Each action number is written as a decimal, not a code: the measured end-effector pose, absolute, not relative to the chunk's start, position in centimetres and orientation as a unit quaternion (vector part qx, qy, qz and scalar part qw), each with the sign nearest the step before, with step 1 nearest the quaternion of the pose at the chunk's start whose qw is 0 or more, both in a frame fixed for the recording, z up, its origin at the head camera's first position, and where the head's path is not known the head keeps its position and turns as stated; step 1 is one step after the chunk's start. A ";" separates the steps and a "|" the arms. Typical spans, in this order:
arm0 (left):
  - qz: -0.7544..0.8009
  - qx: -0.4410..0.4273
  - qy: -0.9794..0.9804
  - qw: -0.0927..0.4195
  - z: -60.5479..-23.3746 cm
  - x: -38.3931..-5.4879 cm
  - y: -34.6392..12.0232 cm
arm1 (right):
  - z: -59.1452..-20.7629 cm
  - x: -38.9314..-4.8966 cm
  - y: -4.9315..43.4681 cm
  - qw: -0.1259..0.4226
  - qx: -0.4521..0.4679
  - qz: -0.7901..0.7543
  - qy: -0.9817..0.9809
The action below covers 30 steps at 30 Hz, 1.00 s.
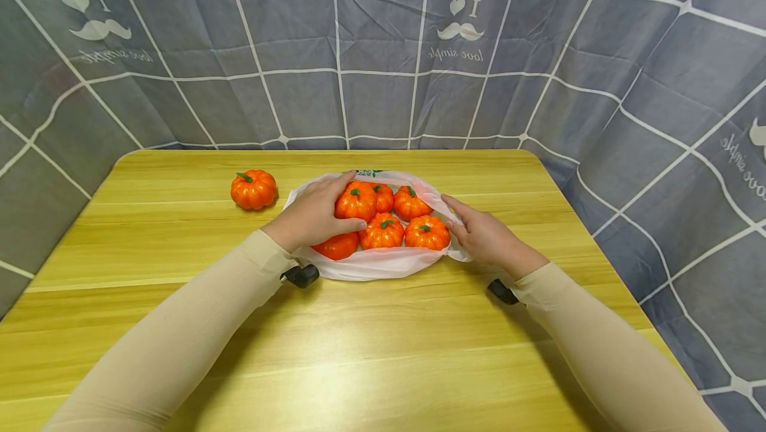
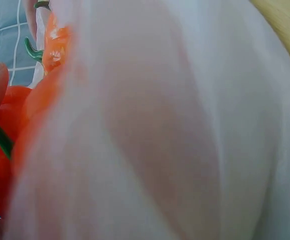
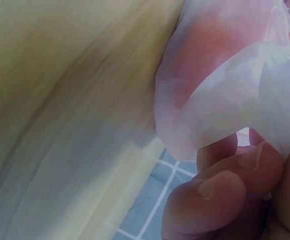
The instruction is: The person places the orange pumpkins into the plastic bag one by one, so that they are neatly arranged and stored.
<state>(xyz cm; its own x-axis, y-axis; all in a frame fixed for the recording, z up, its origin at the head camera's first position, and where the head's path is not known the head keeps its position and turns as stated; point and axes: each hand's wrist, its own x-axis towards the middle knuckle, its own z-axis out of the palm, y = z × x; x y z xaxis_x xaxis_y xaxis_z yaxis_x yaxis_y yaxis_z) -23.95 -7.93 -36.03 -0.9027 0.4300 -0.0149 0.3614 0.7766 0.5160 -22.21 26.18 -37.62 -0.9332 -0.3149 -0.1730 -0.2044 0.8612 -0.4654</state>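
Observation:
A white plastic bag lies with its mouth open on the table, several small orange pumpkins inside it. My left hand reaches into the bag from the left and holds a pumpkin, thumb on the near side and fingers on the far side. In the left wrist view the plastic bag hides most of that hand. At the bag's right side, my right hand pinches the rim. Its curled fingers show below the plastic in the right wrist view. Another pumpkin sits in front of the held one.
One pumpkin with a green stem stands outside the bag, to its left on the wooden table. A grey checked cloth hangs behind the table and along its sides.

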 end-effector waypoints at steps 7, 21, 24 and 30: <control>0.250 0.207 0.944 0.067 -35.6 -23.5 -8.0 | -37.6 -22.1 26.1 0.125 -0.136 -0.225 0.957; 0.244 0.204 0.948 0.003 -33.5 -21.3 -10.2 | -37.5 -22.1 26.2 0.121 -0.139 -0.225 0.957; 0.254 0.195 0.947 -0.031 -33.2 -21.1 -11.5 | -37.5 -22.1 26.2 0.119 -0.142 -0.224 0.957; 0.251 0.157 0.952 -0.074 -32.1 -20.9 -15.1 | -37.4 -22.0 26.3 0.117 -0.144 -0.225 0.957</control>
